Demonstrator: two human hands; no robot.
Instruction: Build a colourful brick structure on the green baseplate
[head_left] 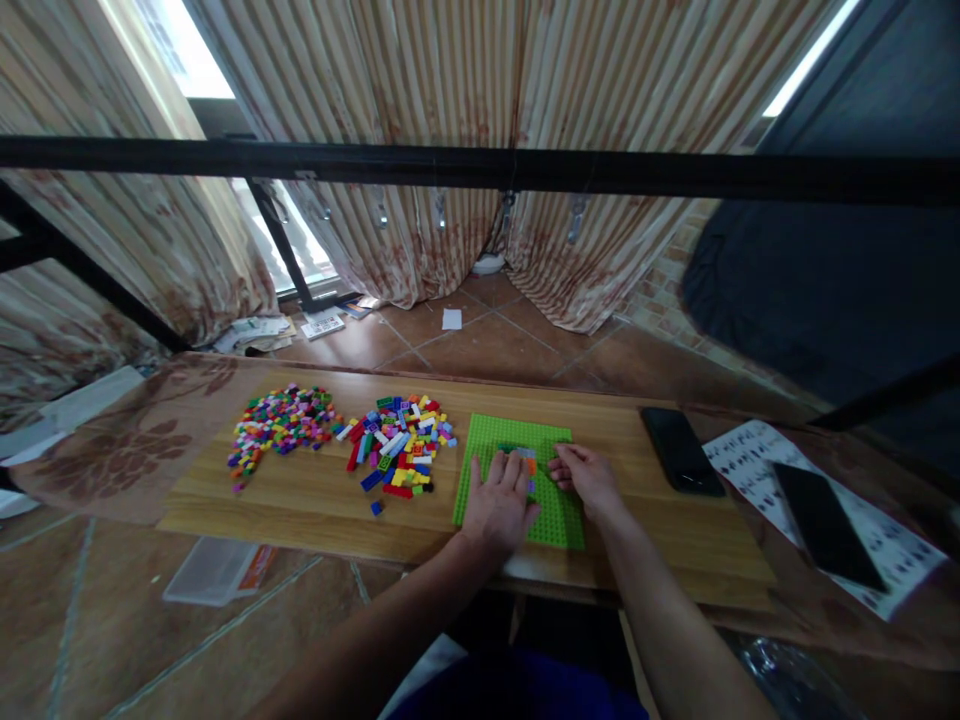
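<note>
A bright green studded baseplate (472, 440) lies on the wooden board. My left hand (496, 505) rests over its middle with the fingers stretched out and laid flat, covering part of a small group of bricks. Past my fingertips show a dark green brick (504, 447), an orange brick (532, 466) and a bit of purple. My right hand (589, 475) is over the plate's right edge, its fingers curled together toward the bricks. Whatever may be between those fingertips is too small to make out.
Left of the plate are a pile of mixed toy bricks (401, 445) and a heap of tiny colourful pieces (285, 425). A black phone (681, 450) lies to the right, with another dark phone (829, 525) on a printed sheet (750, 450). A black rail (450, 162) crosses beyond the board.
</note>
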